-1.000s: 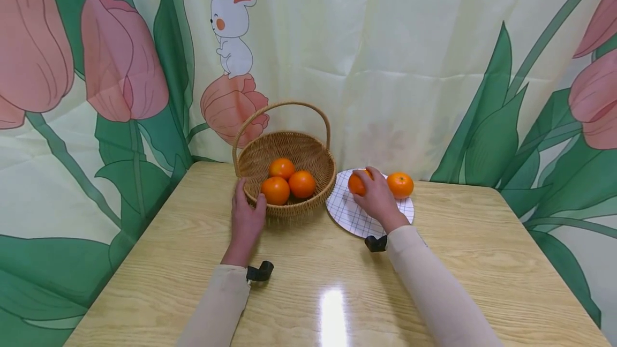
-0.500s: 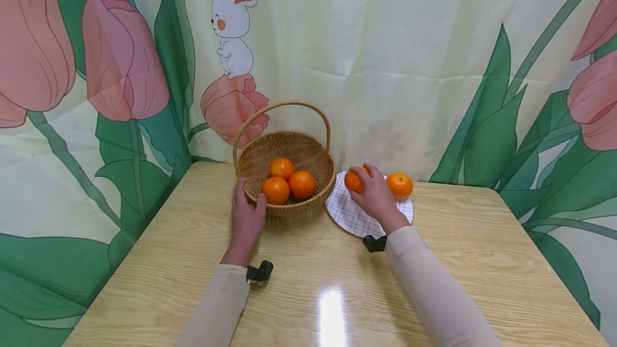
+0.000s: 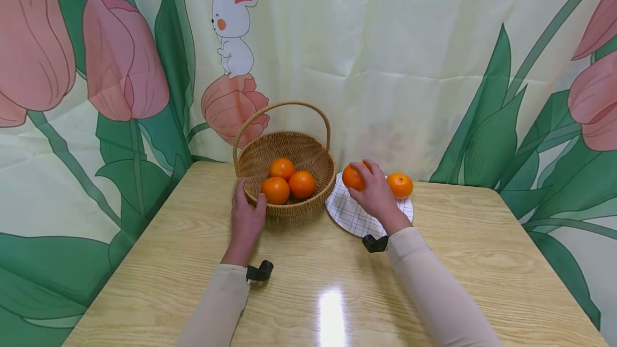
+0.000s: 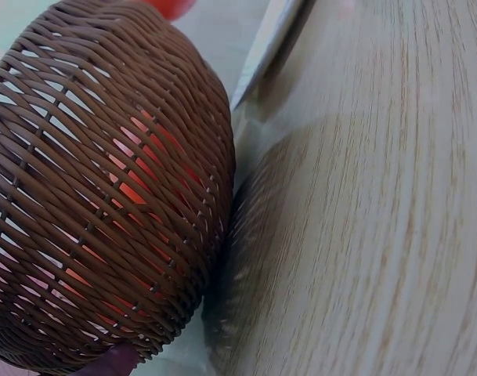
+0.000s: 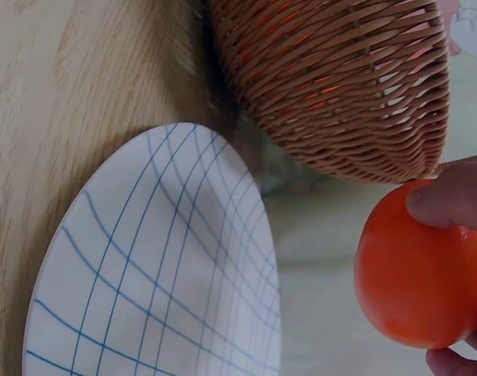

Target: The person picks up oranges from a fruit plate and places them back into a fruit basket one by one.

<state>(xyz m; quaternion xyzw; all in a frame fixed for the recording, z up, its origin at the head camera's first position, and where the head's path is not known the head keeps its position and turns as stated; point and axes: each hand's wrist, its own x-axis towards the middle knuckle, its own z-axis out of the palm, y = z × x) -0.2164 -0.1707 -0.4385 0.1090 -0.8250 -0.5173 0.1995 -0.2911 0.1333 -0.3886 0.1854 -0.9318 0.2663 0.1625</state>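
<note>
My right hand (image 3: pixel 376 191) holds an orange (image 3: pixel 354 176) over the back left of a white plate with a blue grid pattern (image 3: pixel 354 216). In the right wrist view, thumb and fingers pinch this orange (image 5: pixel 418 270), which is clear of the plate (image 5: pixel 144 258). A second orange (image 3: pixel 399 186) sits at the plate's back right edge. On the left, a round wicker basket (image 3: pixel 308 155) holds three oranges (image 3: pixel 275 190). My left hand (image 3: pixel 247 216) grips the basket's front left side at the rim; in the left wrist view only a dark fingertip (image 4: pixel 117 362) shows against the weave.
The basket's tall arched handle (image 3: pixel 289 103) rises above its rim. Behind the wooden table (image 3: pixel 299 261) hangs a curtain (image 3: pixel 400 68) printed with tulips and a rabbit, close to the table's back edge. Basket and plate stand side by side near that edge.
My right hand has lifted the orange a little and carried it slightly left toward the basket. The left hand and the basket have stayed in place.
</note>
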